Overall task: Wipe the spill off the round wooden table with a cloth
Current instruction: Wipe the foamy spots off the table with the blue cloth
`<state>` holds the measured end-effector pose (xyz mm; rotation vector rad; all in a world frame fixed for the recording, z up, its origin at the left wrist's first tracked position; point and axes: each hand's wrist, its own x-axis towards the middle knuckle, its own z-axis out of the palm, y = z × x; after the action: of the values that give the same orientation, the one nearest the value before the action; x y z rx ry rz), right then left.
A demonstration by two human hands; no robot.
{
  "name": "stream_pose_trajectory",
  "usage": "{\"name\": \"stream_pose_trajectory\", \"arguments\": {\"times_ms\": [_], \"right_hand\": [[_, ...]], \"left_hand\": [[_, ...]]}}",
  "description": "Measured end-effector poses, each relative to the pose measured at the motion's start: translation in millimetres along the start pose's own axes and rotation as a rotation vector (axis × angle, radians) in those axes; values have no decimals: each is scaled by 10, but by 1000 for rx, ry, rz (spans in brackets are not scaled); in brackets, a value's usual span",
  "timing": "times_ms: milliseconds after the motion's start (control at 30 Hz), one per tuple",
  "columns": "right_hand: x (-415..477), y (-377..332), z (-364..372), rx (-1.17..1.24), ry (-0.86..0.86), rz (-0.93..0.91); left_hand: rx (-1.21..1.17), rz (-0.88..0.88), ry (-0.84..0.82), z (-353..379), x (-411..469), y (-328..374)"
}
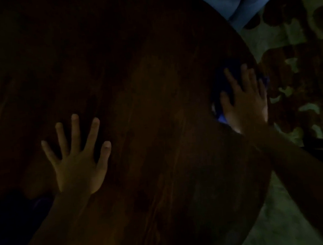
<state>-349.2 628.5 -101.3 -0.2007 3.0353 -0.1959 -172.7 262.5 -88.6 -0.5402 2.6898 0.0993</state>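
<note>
1. Cloth [223, 84]: dark blue, bunched, dimly lit; lies at the desk's right edge.
2. Right hand [244, 103]: pressed flat on the cloth, fingers spread.
3. Left hand [77, 163]: splayed wide, empty, palm down on wood.
4. Desk [142, 84]: round, dark wood; spill not discernible.
</note>
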Motion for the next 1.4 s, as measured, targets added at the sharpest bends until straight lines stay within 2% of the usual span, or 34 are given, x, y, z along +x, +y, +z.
{"name": "stream_pose_trajectory", "arguments": {"times_ms": [33,67,100,133,200,233,300,333,367,400,433,533,567,600,633,700,767,800,833,867,933,1000,1067,1100,1133,1167,1200,1233,1267,1333,1367,1400], "right_hand": [[97,-226,30,45,35,168],[105,-475,54,56,48,221],[11,-719,97,30,62,163],[-211,-931,137,2,39,11],[-973,-1151,197,33,-155,-509],[-1389,-1129,180,41,-258,-784],[-1658,-701,131,-20,-335,-1252],[-1501,-414,94,-42,-343,-1376],[-1247,-153,66,-82,-326,-1383],[-931,64,48,-123,-286,-1274],[-582,203,35,-138,-213,-1060],[230,-99,-4,8,31,-69],[274,-376,29,44,50,137],[207,-668,94,24,59,172],[17,-920,191,-3,77,50],[-688,-1229,278,49,-85,-512],[-1412,-1023,206,-1,-337,-1084],[-1559,-816,107,-31,-390,-1265],[-1512,-586,29,4,-418,-1338],[-1332,-435,-114,48,-396,-1277],[-650,-71,12,100,-293,-780],[156,137,71,-38,-142,-324],[651,-31,117,-47,-64,-71],[692,-235,143,-33,-34,-16],[623,-496,172,-12,-4,-55],[439,-771,152,11,32,-189],[146,-1044,81,48,26,-394],[-236,-1153,136,71,-16,-679],[-677,-1148,197,75,-124,-934],[-1347,-821,149,-26,-317,-1274],[-1453,-545,129,-75,-339,-1371],[-1404,-286,84,-87,-338,-1379]], "left_hand": [[-3,5,1,4,-6,-1],[-8,9,5,9,-7,-16],[-12,11,7,6,-2,-30],[-16,15,3,2,-1,-37],[-25,23,7,8,-6,-40],[-30,20,15,15,-12,-40],[-34,19,25,17,-16,-28],[-36,22,25,19,-13,-18],[-37,27,26,14,-8,-7],[-40,29,29,11,-7,-2],[-42,31,34,6,-3,-1],[-38,37,46,14,-6,-9],[-38,38,50,22,-10,-17],[-39,39,57,29,-9,-29],[-40,40,63,36,-8,-41],[-41,38,57,30,-5,-45],[-41,29,46,18,-16,-36],[-41,25,45,16,-25,-29],[-42,26,42,16,-31,-18],[-43,27,39,19,-28,0],[-34,13,36,21,-8,5],[-40,8,36,23,-8,-1],[-43,14,42,33,-14,-21],[-40,19,49,38,-13,-31],[-40,26,52,41,-11,-36],[-42,35,52,40,-5,-37],[-44,42,48,37,-8,-47],[-42,45,42,31,-9,-47],[-41,41,35,28,-15,-45],[-46,40,30,17,-24,-44],[-50,39,30,11,-26,-41],[-48,43,26,3,-18,-41]]}}
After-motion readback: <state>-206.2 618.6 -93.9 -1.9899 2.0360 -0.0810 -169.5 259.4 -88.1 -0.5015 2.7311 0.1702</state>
